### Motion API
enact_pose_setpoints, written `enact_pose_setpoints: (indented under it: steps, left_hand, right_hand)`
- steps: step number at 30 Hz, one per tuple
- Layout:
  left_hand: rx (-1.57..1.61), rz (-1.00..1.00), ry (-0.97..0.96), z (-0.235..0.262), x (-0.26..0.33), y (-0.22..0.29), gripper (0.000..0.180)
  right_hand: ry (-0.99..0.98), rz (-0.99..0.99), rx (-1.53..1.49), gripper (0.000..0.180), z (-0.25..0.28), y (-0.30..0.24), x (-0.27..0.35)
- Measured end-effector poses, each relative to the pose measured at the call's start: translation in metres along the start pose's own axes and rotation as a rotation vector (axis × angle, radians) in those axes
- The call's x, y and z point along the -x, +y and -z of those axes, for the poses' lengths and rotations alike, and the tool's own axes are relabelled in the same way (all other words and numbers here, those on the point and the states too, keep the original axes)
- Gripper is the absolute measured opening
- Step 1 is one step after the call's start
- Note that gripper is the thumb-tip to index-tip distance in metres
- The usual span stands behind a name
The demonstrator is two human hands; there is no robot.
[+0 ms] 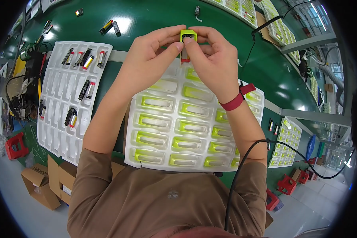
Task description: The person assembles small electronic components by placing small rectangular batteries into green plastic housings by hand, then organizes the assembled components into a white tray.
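Both my hands are closed on one yellow-green plastic casing (189,31), held up over the far edge of the middle tray. My left hand (152,55) pinches its left side. My right hand (212,55) grips the right side, its thumb pressed at the casing's open end. Dark parts show inside, and a red and white piece (185,58) sticks out below the thumbs. Under my forearms lies a white moulded tray (168,137) with rows of similar casings, one per pocket. My right forearm hides some of them.
At left, a white tray (59,123) holds several small black parts with batteries. More such parts (116,28) lie on the green table (146,16). A black cable (242,162) crosses my right arm. Another casing tray (283,148) sits at right; cardboard boxes (39,186) stand at lower left.
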State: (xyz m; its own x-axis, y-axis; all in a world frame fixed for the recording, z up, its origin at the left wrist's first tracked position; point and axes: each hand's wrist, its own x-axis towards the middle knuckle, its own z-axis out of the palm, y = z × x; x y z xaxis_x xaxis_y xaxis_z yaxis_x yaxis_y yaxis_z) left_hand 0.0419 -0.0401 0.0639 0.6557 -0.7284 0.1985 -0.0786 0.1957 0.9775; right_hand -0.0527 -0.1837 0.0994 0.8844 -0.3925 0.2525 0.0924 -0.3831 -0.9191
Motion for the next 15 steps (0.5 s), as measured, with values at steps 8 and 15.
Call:
enact_pose_setpoints:
  steps: [8, 15]
  left_hand:
    - [0.101, -0.048, -0.052, 0.001, -0.004, -0.001, 0.044]
    - [-0.042, -0.005, -0.05, -0.005, -0.002, -0.003, 0.041]
  right_hand:
    - [0.046, 0.369, 0.353, 0.022, 0.009, 0.009, -0.008]
    - [0.049, 0.136, 0.102, 0.021, 0.001, 0.007, -0.005]
